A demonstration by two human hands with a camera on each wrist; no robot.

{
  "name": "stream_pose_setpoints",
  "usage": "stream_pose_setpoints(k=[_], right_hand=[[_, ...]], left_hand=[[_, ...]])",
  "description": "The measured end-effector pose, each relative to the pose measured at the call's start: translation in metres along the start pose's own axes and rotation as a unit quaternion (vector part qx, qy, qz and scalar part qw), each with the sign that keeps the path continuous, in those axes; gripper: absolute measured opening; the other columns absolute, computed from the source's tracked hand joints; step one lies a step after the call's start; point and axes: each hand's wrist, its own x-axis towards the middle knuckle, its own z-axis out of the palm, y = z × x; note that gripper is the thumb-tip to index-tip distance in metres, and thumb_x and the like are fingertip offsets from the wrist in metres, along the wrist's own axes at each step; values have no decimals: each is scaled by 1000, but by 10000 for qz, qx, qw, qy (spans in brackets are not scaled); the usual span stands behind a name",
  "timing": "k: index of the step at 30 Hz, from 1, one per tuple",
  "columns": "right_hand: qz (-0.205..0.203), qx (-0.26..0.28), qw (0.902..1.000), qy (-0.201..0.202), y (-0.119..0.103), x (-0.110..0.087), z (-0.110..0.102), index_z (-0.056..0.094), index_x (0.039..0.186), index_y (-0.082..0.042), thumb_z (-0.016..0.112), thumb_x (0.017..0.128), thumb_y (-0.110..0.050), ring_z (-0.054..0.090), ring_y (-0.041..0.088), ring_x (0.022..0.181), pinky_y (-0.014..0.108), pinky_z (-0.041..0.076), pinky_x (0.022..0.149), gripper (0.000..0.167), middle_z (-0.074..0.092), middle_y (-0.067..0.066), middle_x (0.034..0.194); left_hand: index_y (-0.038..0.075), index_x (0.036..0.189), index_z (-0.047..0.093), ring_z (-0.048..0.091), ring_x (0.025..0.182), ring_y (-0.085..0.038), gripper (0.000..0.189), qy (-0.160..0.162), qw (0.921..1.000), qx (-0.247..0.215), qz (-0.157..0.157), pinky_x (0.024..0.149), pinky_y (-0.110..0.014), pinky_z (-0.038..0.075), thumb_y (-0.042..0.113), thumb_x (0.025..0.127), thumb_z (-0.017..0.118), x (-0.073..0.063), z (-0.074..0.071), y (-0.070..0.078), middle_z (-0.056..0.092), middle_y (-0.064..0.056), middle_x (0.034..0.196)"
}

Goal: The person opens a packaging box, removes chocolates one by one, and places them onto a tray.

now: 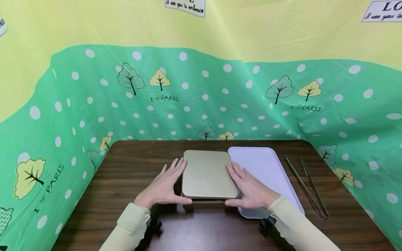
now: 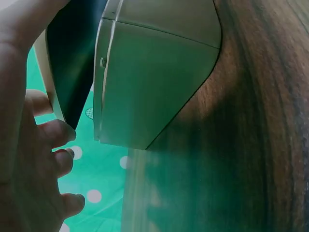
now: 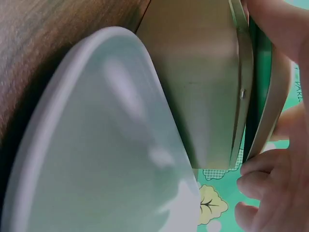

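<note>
A wood-grain tabletop (image 1: 103, 195) carries a lavender tray (image 1: 263, 164) and, beside it, a metal box (image 2: 154, 77). The box's lid (image 1: 209, 174) is just above it, pinched at opposite sides by left grip (image 1: 166, 184) and right grip (image 1: 249, 188); slim tongs (image 1: 303, 186) lie right of the tray.

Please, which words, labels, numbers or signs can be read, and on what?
"I PARIS", green mark between: backdrop, repeated.
"I see you to embrace": middle panel; upper line cut off.
"LO", "I see you to": right panel, cut off.
Left panel: cut off, unreadable.
Box lid, tray: none visible.
</note>
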Motion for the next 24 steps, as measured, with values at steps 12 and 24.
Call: stream_pose_setpoints(k=[12, 24], right_hand=[[-137, -151, 9956, 912, -5, 3, -22, 42, 158, 2, 80, 78, 3, 51, 47, 141, 52, 57, 100, 89, 41, 32, 160], [-704, 27, 9630, 2602, -7, 10, -24, 71, 132, 3, 82, 82, 11, 69, 25, 98, 41, 62, 76, 51, 66, 17, 118]], left_hand=[[16, 170, 14, 8, 163, -23, 135, 360, 9993, -20, 124, 128, -63, 15, 78, 70, 81, -3, -7, 3, 13, -6, 176], [6, 133, 73, 66, 127, -37, 51, 2901, 9451, 555, 1400, 101, -60, 55, 2, 82, 81, 4, -9, 3, 75, -11, 129]])
